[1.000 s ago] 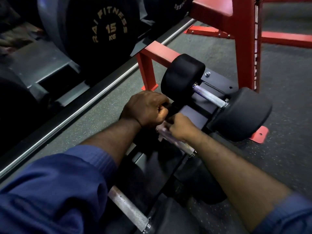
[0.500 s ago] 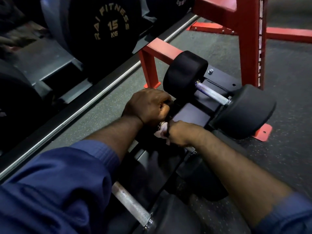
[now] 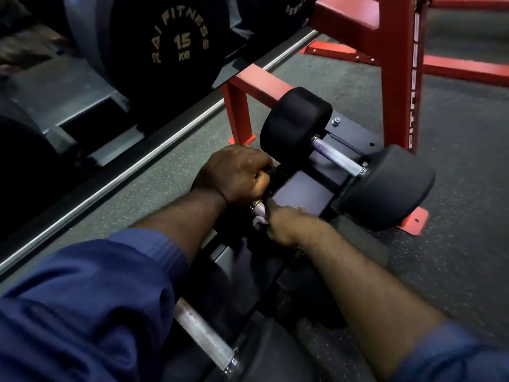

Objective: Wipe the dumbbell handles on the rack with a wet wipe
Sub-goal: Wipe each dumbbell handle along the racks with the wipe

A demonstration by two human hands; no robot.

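Observation:
Three black dumbbells lie across a low black rack [image 3: 305,191]. My left hand [image 3: 237,175] grips the left head of the middle dumbbell, which it mostly hides. My right hand [image 3: 286,224] is wrapped round that dumbbell's metal handle [image 3: 259,208] with a white wet wipe [image 3: 259,222] pinched against it. Only the handle's left end shows between my hands. The far dumbbell's handle [image 3: 338,157] is bare, with a purplish tint. The near dumbbell's handle [image 3: 203,334] shows at the bottom, below my left sleeve.
Red rack uprights [image 3: 399,78] and a red crossbar [image 3: 259,81] stand behind the far dumbbell. A black 15 kg plate [image 3: 179,42] stands at the upper left behind a metal floor rail [image 3: 110,186]. Grey rubber floor [image 3: 454,188] spreads to the right.
My right hand has slid with the wipe along the middle handle toward its left end, covering the bar that showed on its right. The left hand has kept its grip.

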